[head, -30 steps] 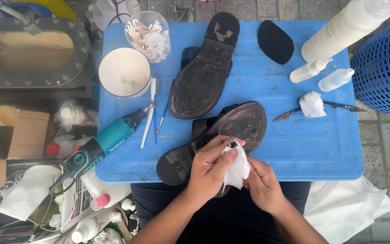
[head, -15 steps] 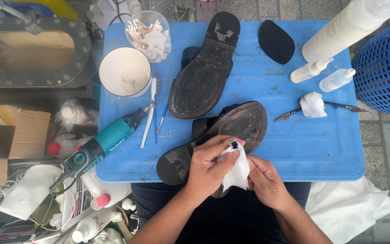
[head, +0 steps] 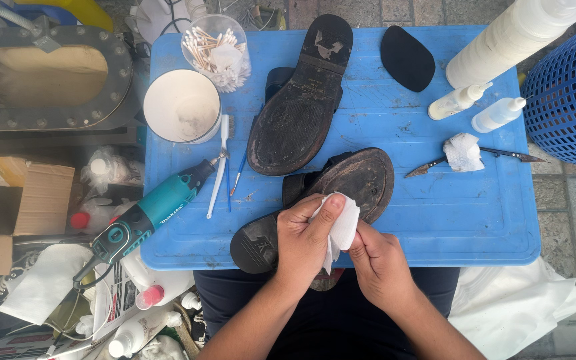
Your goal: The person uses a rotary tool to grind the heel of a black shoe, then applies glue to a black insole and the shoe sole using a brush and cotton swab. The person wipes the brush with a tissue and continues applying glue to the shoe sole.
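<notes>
A: Item one, the hands?
B: Left hand [head: 307, 241] closed on a folded white tissue [head: 341, 227], thumb laid over it. Right hand [head: 378, 261] closed too, pinching the tissue's lower edge.

A: Change since a second ago?
B: Slight. The tissue has been gathered from a loose hanging fold into a tighter pad; both hands have barely shifted. In my judgement the pad is being readied for wiping.

A: Where is the shoe?
B: Nearer shoe [head: 341, 193], sole up, at the front edge of the blue tabletop [head: 435, 220], touching the left hand. Second shoe [head: 301, 100] sole up behind it.

A: Other entries?
B: Teal rotary tool [head: 151, 210], white cup [head: 181, 105], jar of cotton swabs [head: 216, 50], two squeeze bottles [head: 478, 107], loose black heel piece [head: 406, 58].
</notes>
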